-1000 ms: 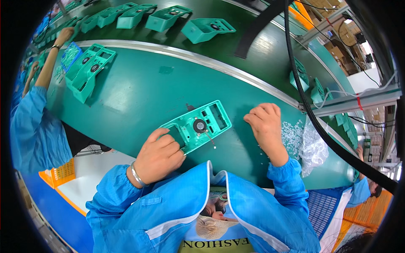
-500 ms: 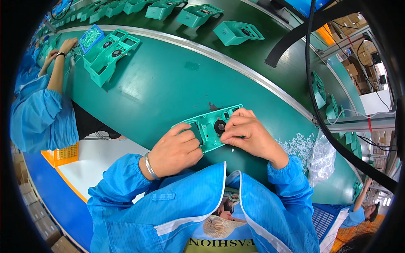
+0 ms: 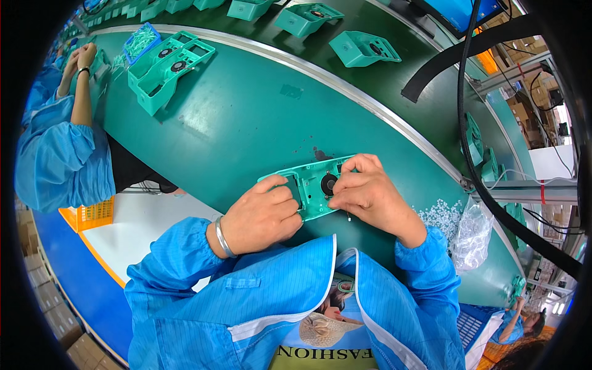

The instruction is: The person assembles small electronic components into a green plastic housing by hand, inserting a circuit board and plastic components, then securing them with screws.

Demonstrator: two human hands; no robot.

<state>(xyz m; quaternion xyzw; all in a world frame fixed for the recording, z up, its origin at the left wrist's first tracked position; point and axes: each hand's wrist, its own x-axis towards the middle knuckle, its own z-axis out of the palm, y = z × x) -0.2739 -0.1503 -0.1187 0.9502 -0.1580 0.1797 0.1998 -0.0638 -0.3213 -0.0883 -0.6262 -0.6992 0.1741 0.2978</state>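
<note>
Our left hand (image 3: 264,213) grips the left end of the housing (image 3: 314,202) on the table (image 3: 234,135), seemingly to steady it; our right hand (image 3: 372,194) is pinched together beside the speaker (image 3: 328,184), holding what, we cannot tell.

The left hand (image 3: 264,213) curls knuckles-up; the right hand (image 3: 373,197) bends inward, fingertips (image 3: 335,202) together.

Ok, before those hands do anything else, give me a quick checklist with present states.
1. Left hand steadying the green housing: ok, gripping its left end.
2. Right hand at the housing: ok, fingertips by the round black part.
3. Something pinched in the right fingers: cannot tell, the hand hides it.
4. Small pale bits contained: not ok, scattered loose.
5. Plastic bag apart from the housing: ok.
</note>
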